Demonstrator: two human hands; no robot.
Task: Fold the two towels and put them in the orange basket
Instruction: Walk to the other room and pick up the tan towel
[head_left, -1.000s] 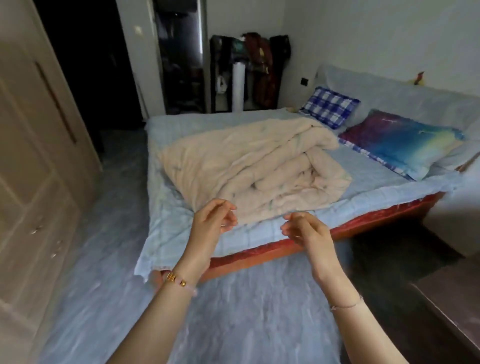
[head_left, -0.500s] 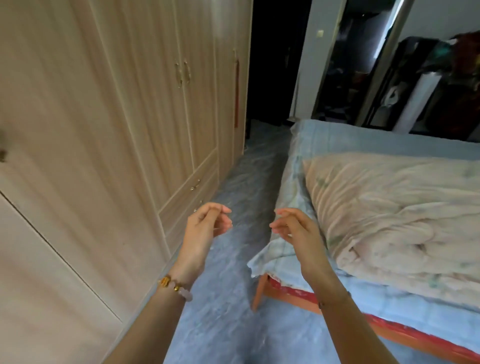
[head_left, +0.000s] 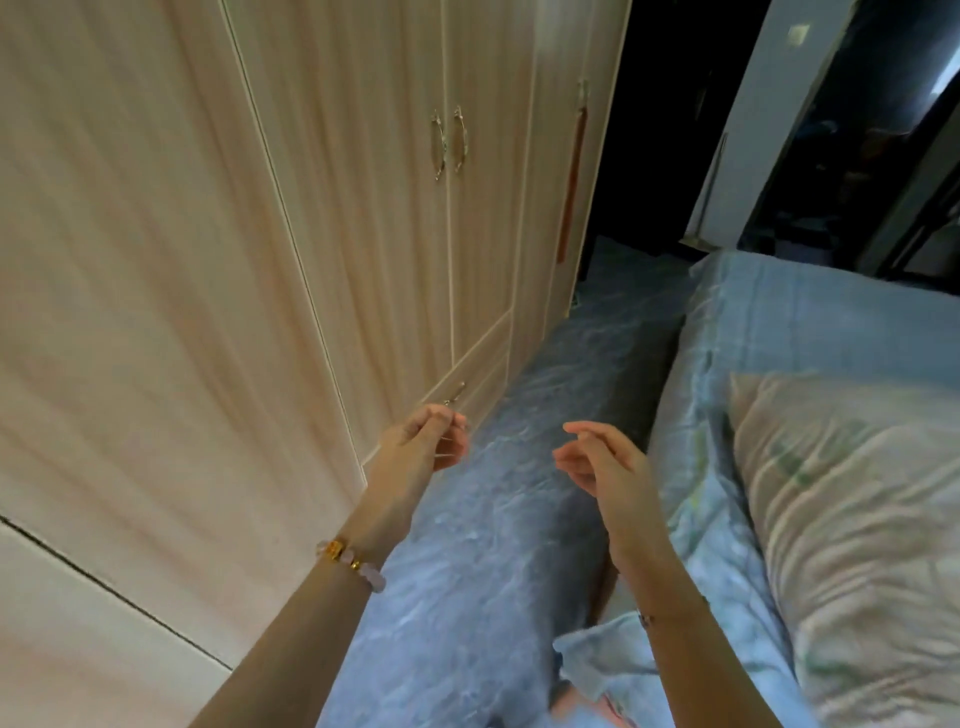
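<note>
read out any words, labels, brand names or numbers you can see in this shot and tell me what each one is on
There is no readable text in this view.
Wardrobe: plain wood-grain doors, no label or lettering.
Bed sheet and quilt: patterns only, no words.
Bracelet on the left wrist: beads, no visible engraving.
Small pale plate on the far wall: blurred, nothing legible.

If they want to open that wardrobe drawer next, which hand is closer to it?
Probably the left hand: it hovers empty right beside the wardrobe, just below the drawer handle. The right hand, also empty, is nearer the bed.
</note>
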